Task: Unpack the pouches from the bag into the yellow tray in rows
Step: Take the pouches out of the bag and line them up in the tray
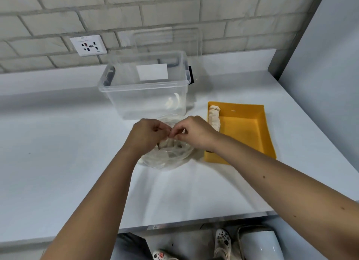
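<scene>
Just below the grip, the clear plastic bag [167,158] sits on the white table [58,143] with pale pouches [168,144] bunched inside; the left hand [147,133] and right hand [194,133] each pinch its film at the mouth, fingertips almost meeting. Right of the grip, the yellow tray [242,131] holds one row of pouches [213,117] along its left wall. Beyond the grip, a clear storage bin [143,96] holds something pale and bears a blank white label [152,71]
</scene>
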Action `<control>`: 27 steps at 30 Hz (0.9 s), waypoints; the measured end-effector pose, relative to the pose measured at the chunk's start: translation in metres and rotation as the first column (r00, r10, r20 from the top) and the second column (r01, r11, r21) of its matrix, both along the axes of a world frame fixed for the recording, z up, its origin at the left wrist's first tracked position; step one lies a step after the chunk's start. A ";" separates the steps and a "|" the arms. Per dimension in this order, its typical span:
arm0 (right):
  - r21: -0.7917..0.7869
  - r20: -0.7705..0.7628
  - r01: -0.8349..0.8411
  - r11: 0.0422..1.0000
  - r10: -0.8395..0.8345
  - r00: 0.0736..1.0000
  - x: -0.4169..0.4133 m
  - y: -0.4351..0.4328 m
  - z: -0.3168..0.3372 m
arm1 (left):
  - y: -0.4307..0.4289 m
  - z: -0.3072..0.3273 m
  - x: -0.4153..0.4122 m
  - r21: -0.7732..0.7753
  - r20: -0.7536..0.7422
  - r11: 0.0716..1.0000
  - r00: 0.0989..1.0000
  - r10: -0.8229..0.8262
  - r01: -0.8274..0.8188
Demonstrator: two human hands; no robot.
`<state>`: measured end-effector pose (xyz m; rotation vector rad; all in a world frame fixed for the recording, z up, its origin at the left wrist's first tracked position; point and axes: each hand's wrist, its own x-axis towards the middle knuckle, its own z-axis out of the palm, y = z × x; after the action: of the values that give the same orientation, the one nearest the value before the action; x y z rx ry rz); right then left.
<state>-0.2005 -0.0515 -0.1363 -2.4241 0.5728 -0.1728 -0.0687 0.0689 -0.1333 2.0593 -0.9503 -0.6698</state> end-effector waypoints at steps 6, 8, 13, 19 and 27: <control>-0.420 -0.255 -0.075 0.905 -0.039 0.966 0.005 -0.006 -0.010 | 0.009 -0.015 0.013 0.174 0.211 0.983 0.977 0.015 -0.052; -0.413 -0.256 -0.061 0.908 -0.052 0.965 0.004 -0.009 -0.009 | 0.009 -0.021 0.014 0.209 0.202 0.976 0.979 0.025 -0.068; -0.367 -0.235 -0.040 0.929 -0.051 0.971 0.005 -0.010 -0.011 | -0.002 -0.032 0.003 0.314 0.348 0.942 0.937 0.001 -0.118; -0.376 -0.227 -0.027 0.926 -0.064 0.972 0.005 -0.010 -0.015 | -0.019 -0.041 -0.008 0.379 0.412 0.901 0.910 0.042 -0.213; -0.332 -0.219 0.007 0.943 -0.085 0.972 0.003 -0.010 -0.015 | -0.019 -0.046 -0.004 0.356 0.267 0.907 0.954 0.133 -0.227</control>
<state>-0.1977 -0.0619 -0.1516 -2.7803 0.7565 -0.0038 -0.0723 0.0504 -0.1797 2.5883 -0.7857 -0.5490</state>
